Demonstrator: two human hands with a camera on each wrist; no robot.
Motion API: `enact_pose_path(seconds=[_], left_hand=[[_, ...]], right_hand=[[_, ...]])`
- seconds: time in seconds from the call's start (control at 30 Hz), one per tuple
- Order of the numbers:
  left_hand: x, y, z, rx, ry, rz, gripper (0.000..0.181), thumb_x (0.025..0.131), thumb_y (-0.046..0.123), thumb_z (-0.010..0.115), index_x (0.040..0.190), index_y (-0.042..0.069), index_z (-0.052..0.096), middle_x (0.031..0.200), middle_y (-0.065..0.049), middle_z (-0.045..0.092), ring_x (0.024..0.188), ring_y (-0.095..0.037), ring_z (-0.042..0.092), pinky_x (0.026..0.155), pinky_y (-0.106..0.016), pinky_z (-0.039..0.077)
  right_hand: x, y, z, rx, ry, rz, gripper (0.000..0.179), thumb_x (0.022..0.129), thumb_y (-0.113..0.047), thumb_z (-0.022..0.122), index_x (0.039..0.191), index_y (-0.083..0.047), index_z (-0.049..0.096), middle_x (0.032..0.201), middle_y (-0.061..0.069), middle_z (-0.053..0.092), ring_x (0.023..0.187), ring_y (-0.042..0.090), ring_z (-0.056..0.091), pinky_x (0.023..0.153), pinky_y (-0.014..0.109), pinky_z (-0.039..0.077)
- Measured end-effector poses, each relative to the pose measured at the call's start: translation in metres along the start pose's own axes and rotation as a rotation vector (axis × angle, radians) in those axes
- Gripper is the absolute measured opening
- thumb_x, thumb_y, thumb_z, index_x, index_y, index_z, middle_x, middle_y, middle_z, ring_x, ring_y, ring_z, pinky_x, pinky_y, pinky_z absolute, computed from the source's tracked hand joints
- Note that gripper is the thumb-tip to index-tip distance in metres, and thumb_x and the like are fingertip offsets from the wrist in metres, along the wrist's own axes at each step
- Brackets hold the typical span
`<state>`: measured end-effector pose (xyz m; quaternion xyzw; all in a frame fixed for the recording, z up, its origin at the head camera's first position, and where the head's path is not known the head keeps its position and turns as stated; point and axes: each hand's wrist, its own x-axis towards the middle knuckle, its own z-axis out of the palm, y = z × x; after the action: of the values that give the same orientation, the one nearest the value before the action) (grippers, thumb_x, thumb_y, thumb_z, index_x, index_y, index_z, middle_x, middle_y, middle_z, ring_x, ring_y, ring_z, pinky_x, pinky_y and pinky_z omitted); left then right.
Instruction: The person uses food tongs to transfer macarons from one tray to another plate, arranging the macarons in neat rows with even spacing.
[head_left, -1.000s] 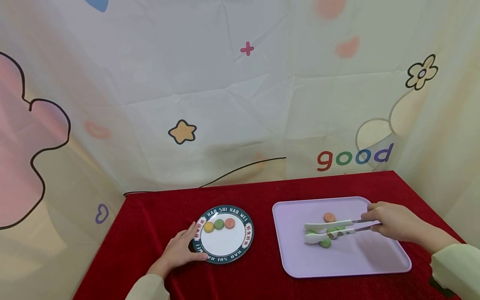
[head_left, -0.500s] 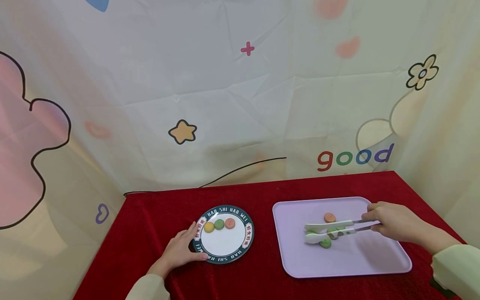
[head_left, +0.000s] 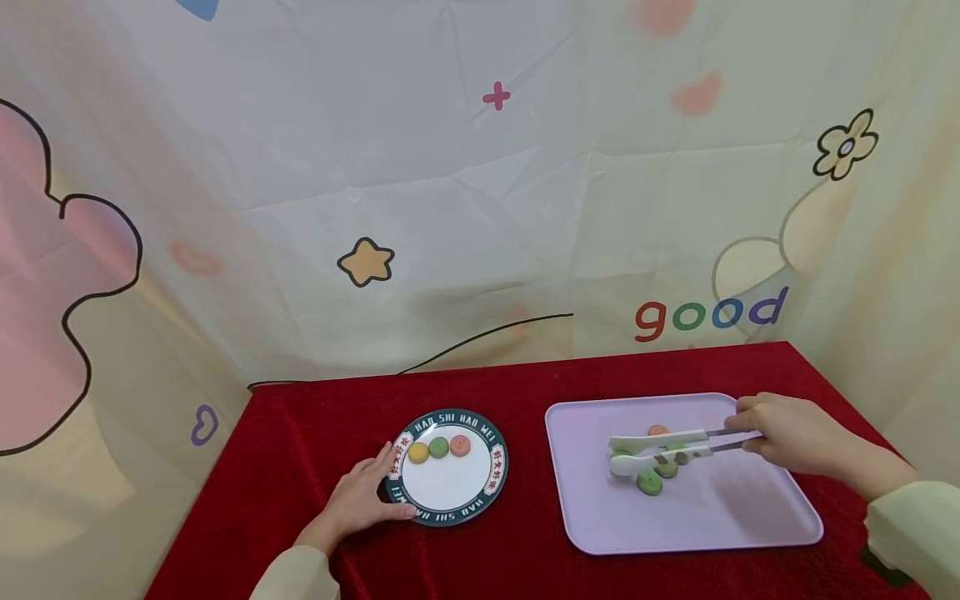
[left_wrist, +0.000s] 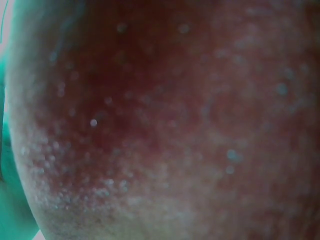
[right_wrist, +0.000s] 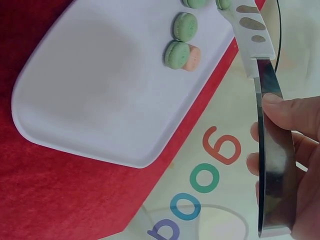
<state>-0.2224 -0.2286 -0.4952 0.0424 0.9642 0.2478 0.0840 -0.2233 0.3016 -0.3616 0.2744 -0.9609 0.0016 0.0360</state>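
Observation:
My right hand (head_left: 787, 429) holds a pair of tongs (head_left: 712, 433) with metal arms and white tips, over the lilac tray (head_left: 607, 529). A green macaron (head_left: 621, 454) lies between the tips, partly hidden by them. Below, on the tray, are several more green macarons (head_left: 649, 482) and an orange one (head_left: 659, 430). In the right wrist view, thumb and fingers pinch the metal arms. My left hand (head_left: 363, 496) touches the left rim of a round plate (head_left: 450, 521), its thumb and fingers spread. On this plate sit a yellow macaron (head_left: 417, 452), a green macaron (head_left: 438, 447) and a pink macaron (head_left: 460, 446).
A red cloth (head_left: 525, 467) covers the table, with plate and tray side by side on it. Behind the table's far edge hangs a pale printed curtain (head_left: 450, 208). The left wrist view is blurred and filled by a close surface.
The tongs and right hand have risen a little, with the green macaron between the tips. More of the green macarons beneath now shows. My left hand and the plate stay put.

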Motion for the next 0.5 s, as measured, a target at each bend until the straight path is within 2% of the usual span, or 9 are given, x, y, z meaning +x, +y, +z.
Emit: enact_pose_path(seconds=[0.5], left_hand=[[0.000,0.001,-0.001,-0.005,-0.001,-0.004,0.108,0.055,0.065,0.068,0.141,0.017,0.023,0.144,-0.007,0.028,0.125,-0.030,0.028,0.092,-0.055,0.037]], right_hand=[[0.013,-0.008,-0.011,-0.012,0.056,-0.034,0.022,0.064,-0.012,0.077,0.085,-0.011,0.071,0.074,-0.005,0.056,0.065,0.006,0.046,0.052,0.018,0.042]])
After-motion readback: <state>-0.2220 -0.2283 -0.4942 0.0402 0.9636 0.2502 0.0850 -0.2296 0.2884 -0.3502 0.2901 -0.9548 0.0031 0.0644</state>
